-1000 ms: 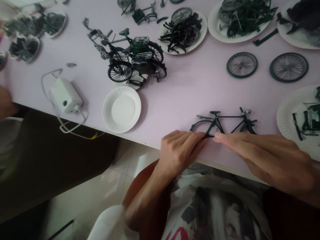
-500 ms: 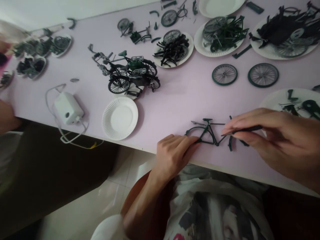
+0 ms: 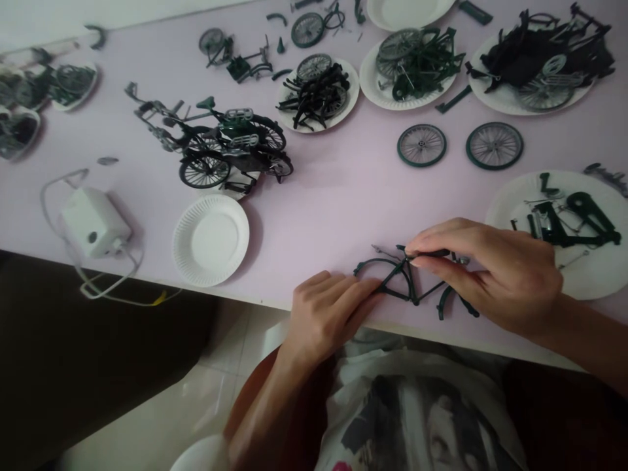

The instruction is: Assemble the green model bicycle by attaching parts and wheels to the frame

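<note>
A small dark green bicycle frame (image 3: 411, 282) lies flat near the table's front edge. My left hand (image 3: 326, 307) grips its rear lower corner between thumb and fingers. My right hand (image 3: 490, 275) pinches a thin dark tool (image 3: 434, 253), whose tip is at the frame just below the seat. Part of the frame's front is hidden behind the right hand. Beyond the hands lie two loose spoked wheels, one on the left (image 3: 422, 144) and one on the right (image 3: 494, 145). A paper plate (image 3: 583, 275) with green parts stands right of my right hand.
Assembled model bicycles (image 3: 235, 147) stand at the left, behind a bare paper plate (image 3: 210, 240). Several plates heaped with parts line the back, one holding black pieces (image 3: 318, 95). A white box (image 3: 94, 222) with a cable sits at the far left.
My right hand has moved the tool leftward, from the frame's front part to the joint below the seat. My left hand keeps its hold. The camera view has shifted right.
</note>
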### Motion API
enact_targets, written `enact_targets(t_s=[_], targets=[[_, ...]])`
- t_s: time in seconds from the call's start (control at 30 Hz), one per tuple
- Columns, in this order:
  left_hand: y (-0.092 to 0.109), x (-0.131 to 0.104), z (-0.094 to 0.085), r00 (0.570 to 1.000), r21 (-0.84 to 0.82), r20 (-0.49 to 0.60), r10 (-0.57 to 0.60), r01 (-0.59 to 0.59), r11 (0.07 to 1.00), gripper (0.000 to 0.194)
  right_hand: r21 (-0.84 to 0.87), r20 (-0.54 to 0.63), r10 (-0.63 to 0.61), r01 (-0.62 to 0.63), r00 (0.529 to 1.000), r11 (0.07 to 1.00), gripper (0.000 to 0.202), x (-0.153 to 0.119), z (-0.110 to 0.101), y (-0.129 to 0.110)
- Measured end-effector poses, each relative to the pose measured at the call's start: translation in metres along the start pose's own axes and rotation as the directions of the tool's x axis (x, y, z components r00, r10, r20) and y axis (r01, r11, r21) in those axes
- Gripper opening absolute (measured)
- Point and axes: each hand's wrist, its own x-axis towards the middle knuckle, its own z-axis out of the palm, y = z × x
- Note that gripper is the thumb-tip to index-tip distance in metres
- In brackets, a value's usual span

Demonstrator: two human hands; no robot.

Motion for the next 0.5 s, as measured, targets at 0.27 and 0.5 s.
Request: enact_targets(t_s=[0.27, 0.5], targets=[[-0.0018, -0.0001, 0.002, 1.0, 0.019, -0.021, 0.022, -0.022, 1.0, 0.011, -0.042, 0.009, -0.016, 0.017, 1.0, 0.999, 0.007, -0.0022, -0.0004, 0.0003], [-0.0019, -0.0011, 0.0025, 0.999, 0.02, -0.029, 0.026, -0.026, 0.999, 0.012, -0.082, 0.021, -0.046, 0.047, 0.999, 0.995, 0.008, -0.0023, -0.0004, 0.0005]])
